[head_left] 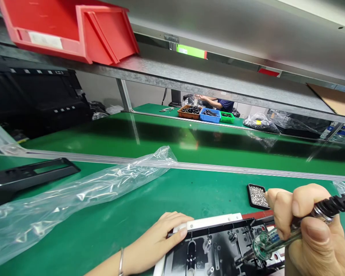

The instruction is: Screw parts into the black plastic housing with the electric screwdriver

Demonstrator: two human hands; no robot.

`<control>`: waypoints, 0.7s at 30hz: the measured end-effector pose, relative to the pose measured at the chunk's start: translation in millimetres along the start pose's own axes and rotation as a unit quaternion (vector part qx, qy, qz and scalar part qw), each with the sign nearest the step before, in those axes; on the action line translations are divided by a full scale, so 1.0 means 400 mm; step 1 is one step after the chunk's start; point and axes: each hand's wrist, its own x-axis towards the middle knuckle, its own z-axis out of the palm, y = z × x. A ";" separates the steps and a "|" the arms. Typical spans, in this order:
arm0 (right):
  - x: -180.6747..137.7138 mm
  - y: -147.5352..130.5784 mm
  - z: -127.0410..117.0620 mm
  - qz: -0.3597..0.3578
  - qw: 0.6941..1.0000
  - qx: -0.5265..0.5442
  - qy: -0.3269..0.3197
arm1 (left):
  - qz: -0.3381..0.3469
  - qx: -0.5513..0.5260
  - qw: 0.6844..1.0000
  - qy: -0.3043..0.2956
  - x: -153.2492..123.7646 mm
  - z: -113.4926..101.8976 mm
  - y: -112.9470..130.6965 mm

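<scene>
- I judge I'm mid screw-driving: my right hand is wrapped tight round the clear-bodied electric screwdriver, its tip down on the black plastic panel in a white frame at the near edge.
- My left hand lies flat, fingers spread, steadying the frame's corner.
- Next calls for keeping the bit upright.
- Small black tray holds silver screws; far orange, blue and green bins hold dark parts.

Head-height view, forward-down, close over green bench.
</scene>
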 end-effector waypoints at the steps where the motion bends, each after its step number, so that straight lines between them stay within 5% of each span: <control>1: 0.000 0.000 -0.001 0.000 1.000 -0.001 -0.002 | -0.001 0.000 1.000 -0.001 0.000 0.000 0.001; 21: 0.002 -0.001 0.007 -0.002 1.000 0.004 0.019 | 0.002 -0.005 1.000 0.004 -0.004 0.001 -0.014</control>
